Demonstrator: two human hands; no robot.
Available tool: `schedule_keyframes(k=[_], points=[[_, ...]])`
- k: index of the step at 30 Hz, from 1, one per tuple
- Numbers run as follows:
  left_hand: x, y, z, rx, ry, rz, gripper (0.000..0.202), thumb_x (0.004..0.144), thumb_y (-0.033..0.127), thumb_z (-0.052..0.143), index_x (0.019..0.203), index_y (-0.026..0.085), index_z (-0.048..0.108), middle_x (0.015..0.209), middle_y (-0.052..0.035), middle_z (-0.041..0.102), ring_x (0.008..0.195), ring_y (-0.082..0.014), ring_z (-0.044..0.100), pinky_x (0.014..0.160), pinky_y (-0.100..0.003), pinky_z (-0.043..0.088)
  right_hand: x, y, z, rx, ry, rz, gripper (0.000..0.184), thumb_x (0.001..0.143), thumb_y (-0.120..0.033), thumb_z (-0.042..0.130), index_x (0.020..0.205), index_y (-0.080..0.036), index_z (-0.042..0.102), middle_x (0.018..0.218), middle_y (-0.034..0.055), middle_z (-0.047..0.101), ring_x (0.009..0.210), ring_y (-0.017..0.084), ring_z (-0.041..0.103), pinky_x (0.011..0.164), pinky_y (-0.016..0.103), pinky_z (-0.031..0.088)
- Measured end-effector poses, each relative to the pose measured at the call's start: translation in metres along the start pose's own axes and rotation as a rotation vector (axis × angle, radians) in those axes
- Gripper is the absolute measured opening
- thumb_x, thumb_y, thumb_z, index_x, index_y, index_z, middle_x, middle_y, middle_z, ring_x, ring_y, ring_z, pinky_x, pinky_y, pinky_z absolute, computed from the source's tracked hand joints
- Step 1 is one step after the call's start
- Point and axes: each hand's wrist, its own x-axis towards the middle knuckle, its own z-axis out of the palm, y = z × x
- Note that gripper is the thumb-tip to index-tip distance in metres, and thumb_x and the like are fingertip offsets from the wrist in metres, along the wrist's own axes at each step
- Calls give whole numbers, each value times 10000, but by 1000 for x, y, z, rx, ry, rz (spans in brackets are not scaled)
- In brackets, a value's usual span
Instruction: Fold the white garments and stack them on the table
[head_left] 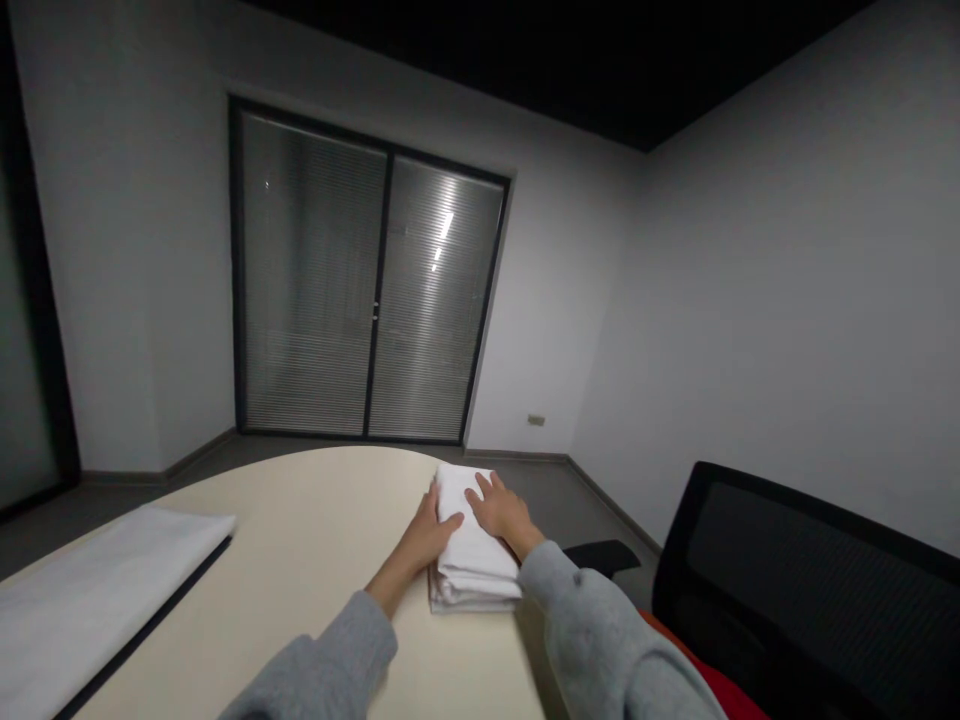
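Observation:
A folded white cloth (472,562) lies in a small stack near the right edge of the cream table (300,540). My left hand (431,530) rests against the cloth's left side, fingers stretched along its edge. My right hand (499,510) lies flat on top of the cloth with its fingers spread. Both arms wear grey sleeves. Neither hand grips anything.
A flat white sheet on a dark board (90,600) lies at the table's left. A black mesh office chair (810,590) stands at the right, with something red beneath my right arm. Glass doors with blinds (367,280) close the far wall.

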Motion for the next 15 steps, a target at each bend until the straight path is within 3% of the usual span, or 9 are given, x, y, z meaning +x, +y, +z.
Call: schedule_keyframes(k=[2,4,6,8,10,12,15], points=[[-7,22,-17,41,1,-36,1072,850,516,682,1669,76,150,1734,-193,192,1612,-306,150,1289,-368,175,-15,-20,-13,-58,69,-5,635,1001,-519,527,1583,-283,432,1745,118,185,1583,487,89,1204,741,-69],[-20,47,-45,87,14,9,1025,872,556,630,1661,65,196,1729,-194,208,1606,-316,184,1285,-385,190,-35,-46,-23,-94,114,-63,690,951,-455,591,1592,-259,425,1755,91,148,1588,490,-10,1192,703,-170],[-38,68,-87,186,53,103,955,901,605,548,1640,63,279,1713,-187,272,1572,-324,295,1268,-404,243,-60,-76,-25,-104,123,-157,713,915,-415,628,1585,-258,441,1757,67,143,1599,451,-12,1222,634,-176],[-62,75,-140,345,131,181,898,909,651,485,1600,85,386,1663,-166,400,1508,-323,420,1240,-416,304,-90,-107,-13,-92,99,-264,684,916,-412,625,1567,-274,470,1753,53,167,1610,398,54,1265,573,-113],[-93,63,-199,558,233,146,858,895,668,474,1543,106,488,1602,-154,500,1467,-334,474,1230,-439,316,-124,-131,13,-38,28,-363,637,932,-432,610,1546,-301,498,1741,44,219,1606,356,140,1293,538,-12],[-129,37,-255,769,339,-22,845,881,671,484,1511,110,537,1575,-161,532,1451,-363,485,1222,-476,319,-157,-148,46,108,-115,-423,602,940,-446,601,1524,-321,522,1729,52,257,1596,360,184,1292,560,56],[-182,-11,-318,983,468,-317,893,895,670,461,1563,78,468,1614,-186,472,1461,-401,460,1201,-530,326,-190,-162,90,202,-253,-551,601,915,-436,633,1498,-315,551,1722,66,277,1604,381,133,1287,594,8]])
